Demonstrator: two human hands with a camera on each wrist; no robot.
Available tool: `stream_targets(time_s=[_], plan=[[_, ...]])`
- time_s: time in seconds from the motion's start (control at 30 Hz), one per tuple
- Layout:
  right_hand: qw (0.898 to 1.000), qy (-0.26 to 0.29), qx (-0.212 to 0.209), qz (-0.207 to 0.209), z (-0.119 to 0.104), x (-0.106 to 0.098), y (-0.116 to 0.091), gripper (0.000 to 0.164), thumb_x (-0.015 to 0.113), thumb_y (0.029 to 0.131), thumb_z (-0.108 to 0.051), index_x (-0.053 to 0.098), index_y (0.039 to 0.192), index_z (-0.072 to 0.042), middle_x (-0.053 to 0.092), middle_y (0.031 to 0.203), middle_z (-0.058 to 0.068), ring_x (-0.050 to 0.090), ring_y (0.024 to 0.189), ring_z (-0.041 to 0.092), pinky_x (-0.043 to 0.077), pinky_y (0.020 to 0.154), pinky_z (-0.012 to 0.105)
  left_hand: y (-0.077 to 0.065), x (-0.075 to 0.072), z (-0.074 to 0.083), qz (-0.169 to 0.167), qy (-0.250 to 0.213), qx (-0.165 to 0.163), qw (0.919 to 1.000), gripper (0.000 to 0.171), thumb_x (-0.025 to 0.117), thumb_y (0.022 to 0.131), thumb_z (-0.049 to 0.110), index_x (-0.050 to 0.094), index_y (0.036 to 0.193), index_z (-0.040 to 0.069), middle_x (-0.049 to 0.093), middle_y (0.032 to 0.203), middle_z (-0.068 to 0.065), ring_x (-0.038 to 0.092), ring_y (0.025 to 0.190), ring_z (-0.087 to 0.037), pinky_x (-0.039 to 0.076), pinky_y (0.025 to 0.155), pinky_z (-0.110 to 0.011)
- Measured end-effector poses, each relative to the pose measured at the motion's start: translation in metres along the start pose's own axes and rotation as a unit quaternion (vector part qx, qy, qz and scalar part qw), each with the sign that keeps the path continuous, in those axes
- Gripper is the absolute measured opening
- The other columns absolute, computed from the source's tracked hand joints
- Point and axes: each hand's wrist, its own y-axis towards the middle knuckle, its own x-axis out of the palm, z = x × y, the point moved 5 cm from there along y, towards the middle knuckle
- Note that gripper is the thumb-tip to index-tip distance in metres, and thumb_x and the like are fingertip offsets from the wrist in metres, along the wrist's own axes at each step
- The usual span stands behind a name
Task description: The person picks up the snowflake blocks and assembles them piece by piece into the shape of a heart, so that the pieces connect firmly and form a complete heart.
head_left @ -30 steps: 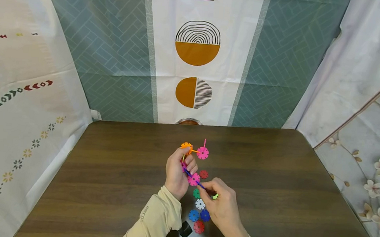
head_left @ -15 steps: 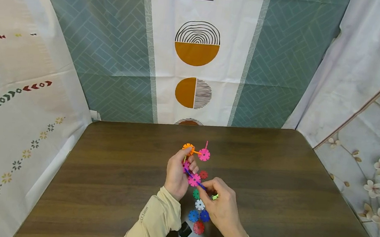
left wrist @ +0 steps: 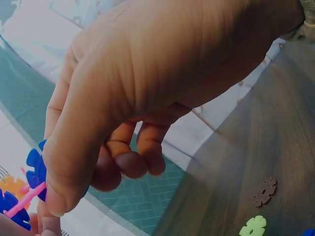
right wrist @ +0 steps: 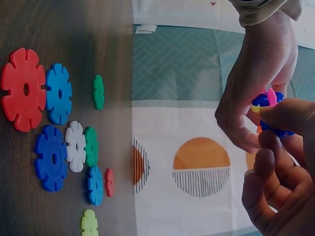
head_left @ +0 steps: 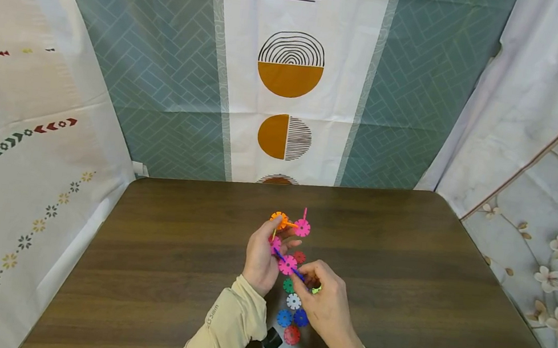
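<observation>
My left hand holds a joined string of notched plastic discs, its thumb by the orange disc. Beyond the fingers a pink disc sticks out to the right. Lower in the string, another pink disc faces up between the two hands. My right hand pinches a blue disc, seen edge-on, at the string's near end. In the left wrist view, the thumb lies against a blue disc crossed by a pink disc. Fingers hide part of the string.
Loose discs lie on the wooden table below the hands: red, blue, white, green and others. A yellow-green disc lies near the right hand. A black block is by the left sleeve.
The string and my left hand have shifted slightly right. Some left fingers have loosened and reach out further. My right hand keeps its pinch in nearly the same place.
</observation>
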Motion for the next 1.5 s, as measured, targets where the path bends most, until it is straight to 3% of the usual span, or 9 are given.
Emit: stream_targets(time_s=[0.17, 0.4, 0.63, 0.87, 0.97, 1.1, 1.2, 1.37, 1.5], plan=[[1.000, 0.006, 0.012, -0.006, 0.001, 0.000, -0.001, 0.028, 0.081, 0.075, -0.001, 0.062, 0.088, -0.016, 0.055, 0.078, -0.014, 0.052, 0.064, 0.004, 0.049, 0.054, 0.022, -0.001, 0.003, 0.000, -0.045, -0.027, 0.007, 0.9986, 0.026, 0.054, 0.099, 0.028, 0.055, 0.106, 0.003, 0.068, 0.109, -0.012, 0.068, 0.082, -0.022, 0.052, 0.090, -0.038], [0.999, 0.024, 0.012, -0.018, 0.001, 0.001, -0.001, 0.028, 0.079, 0.078, -0.001, 0.063, 0.095, -0.016, 0.058, 0.082, -0.014, 0.054, 0.068, 0.004, 0.051, 0.056, 0.024, -0.002, 0.007, -0.002, -0.075, -0.039, 0.007, 0.9964, 0.017, 0.056, 0.097, 0.020, 0.056, 0.103, 0.004, 0.066, 0.096, -0.011, 0.069, 0.090, -0.025, 0.047, 0.099, -0.046], [0.997, 0.040, 0.020, -0.063, 0.001, 0.002, -0.002, 0.030, 0.080, 0.080, -0.010, 0.062, 0.102, -0.019, 0.059, 0.084, -0.010, 0.056, 0.071, 0.006, 0.052, 0.059, 0.027, 0.002, 0.003, 0.003, -0.052, -0.039, 0.017, 0.9977, 0.021, 0.053, 0.099, 0.020, 0.060, 0.108, 0.003, 0.067, 0.096, -0.010, 0.068, 0.084, -0.022, 0.051, 0.093, -0.043], [0.988, 0.023, 0.103, -0.115, 0.015, -0.009, -0.001, 0.023, 0.073, 0.086, -0.034, 0.064, 0.104, -0.025, 0.060, 0.085, -0.011, 0.056, 0.072, 0.008, 0.051, 0.063, 0.026, 0.004, -0.004, 0.008, -0.017, -0.055, 0.025, 0.9980, 0.023, 0.058, 0.096, 0.015, 0.061, 0.112, -0.003, 0.062, 0.090, -0.010, 0.065, 0.078, -0.019, 0.055, 0.085, -0.034], [0.978, -0.043, 0.159, -0.130, 0.030, -0.015, 0.000, 0.022, 0.071, 0.089, -0.032, 0.065, 0.105, -0.019, 0.059, 0.086, -0.010, 0.055, 0.074, 0.010, 0.051, 0.065, 0.026, 0.004, -0.005, 0.010, -0.009, -0.049, 0.024, 0.9985, 0.026, 0.062, 0.094, 0.013, 0.060, 0.114, -0.005, 0.062, 0.091, -0.010, 0.065, 0.079, -0.017, 0.055, 0.084, -0.031], [0.942, -0.167, 0.222, -0.189, 0.054, -0.021, -0.001, 0.033, 0.075, 0.086, -0.029, 0.065, 0.111, -0.010, 0.060, 0.094, 0.000, 0.056, 0.082, 0.016, 0.053, 0.069, 0.036, 0.003, -0.004, 0.009, -0.013, -0.050, 0.013, 0.9986, 0.031, 0.065, 0.093, 0.012, 0.060, 0.117, -0.006, 0.066, 0.096, -0.012, 0.067, 0.080, -0.018, 0.056, 0.082, -0.030], [0.919, -0.210, 0.241, -0.230, 0.070, -0.022, -0.004, 0.042, 0.078, 0.083, -0.027, 0.064, 0.116, -0.006, 0.059, 0.099, 0.007, 0.057, 0.089, 0.022, 0.053, 0.072, 0.044, 0.003, -0.004, 0.007, -0.015, -0.047, 0.007, 0.9988, 0.031, 0.067, 0.092, 0.014, 0.062, 0.115, -0.005, 0.066, 0.108, -0.012, 0.067, 0.079, -0.017, 0.056, 0.081, -0.030], [0.902, -0.230, 0.248, -0.268, 0.085, -0.016, -0.012, 0.047, 0.082, 0.078, -0.028, 0.064, 0.116, -0.007, 0.057, 0.100, 0.006, 0.055, 0.094, 0.025, 0.053, 0.075, 0.047, 0.002, -0.005, 0.005, -0.019, -0.032, 0.000, 0.9993, 0.029, 0.070, 0.090, 0.017, 0.063, 0.111, -0.003, 0.065, 0.109, -0.011, 0.066, 0.079, -0.015, 0.056, 0.081, -0.029], [0.898, -0.237, 0.241, -0.281, 0.090, -0.010, -0.015, 0.045, 0.084, 0.075, -0.025, 0.066, 0.113, -0.008, 0.055, 0.096, 0.004, 0.052, 0.090, 0.023, 0.052, 0.074, 0.046, 0.001, -0.004, 0.003, -0.023, -0.026, -0.011, 0.9993, 0.033, 0.069, 0.090, 0.019, 0.062, 0.114, -0.003, 0.066, 0.097, -0.010, 0.066, 0.079, -0.016, 0.056, 0.082, -0.030]])
